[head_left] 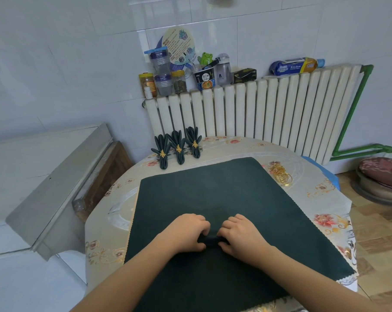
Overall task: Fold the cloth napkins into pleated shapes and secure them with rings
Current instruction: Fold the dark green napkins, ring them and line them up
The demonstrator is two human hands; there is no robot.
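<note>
A dark green napkin (224, 199) is spread flat on the desk (325, 208). A small raised fold near its middle is pinched from both sides: left hand (188, 233) and right hand (242, 235), fingers curled onto the cloth. Three finished pleated napkins (178, 147), each bound with a gold ring, are lined up at the desk's far left edge. Spare gold rings (280, 173) are piled just beside the napkin's far right corner.

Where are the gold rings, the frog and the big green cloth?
rings (281, 174), head view, middle of the pile
frog (206, 57), head view, its face
cloth (213, 190), head view, flat bare middle
</note>
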